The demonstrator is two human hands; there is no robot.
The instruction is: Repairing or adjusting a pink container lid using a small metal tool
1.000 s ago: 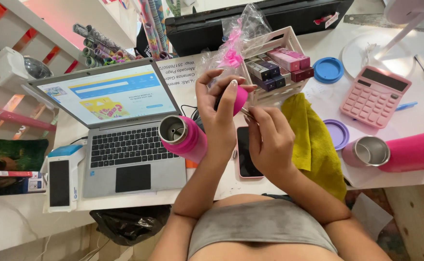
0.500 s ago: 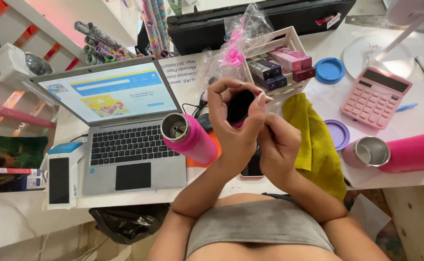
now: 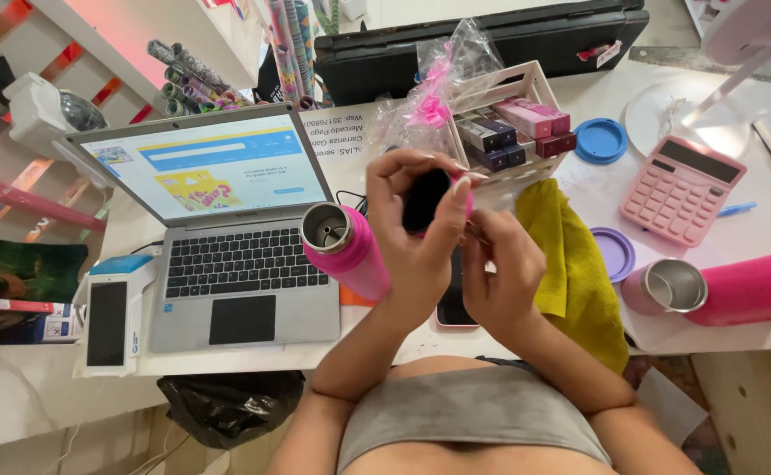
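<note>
**anna_k:** ok so what are the hands actually doing here? head cam is looking straight down at the desk.

**deskwatcher:** left hand is raised over the middle of the white desk, fingers curled round a small round pink lid with a dark inside; thumb on one edge, fingertips on the other, so it's clamped on it, not loose; the dark hollow faces up at the camera and only a sliver of pink rim shows at the right.

**anna_k:** and the right one?

**deskwatcher:** right hand sits just beside and below the left, touching it; fingers bunched up near the lid's edge; honestly can't tell if they pinch anything, it's hidden behind the left hand.

**anna_k:** what's around them?

**deskwatcher:** open pink metal bottle lying on its side just left of the left wrist, mouth toward the camera; silver laptop with its screen lit further left; a white handheld card terminal at the desk edge; a yellow cloth right of the hands; a phone in a pink case flat under the wrists; a second pink bottle lying on its side far right; a pink calculator behind it; a white crate of small boxes behind the hands.
</note>
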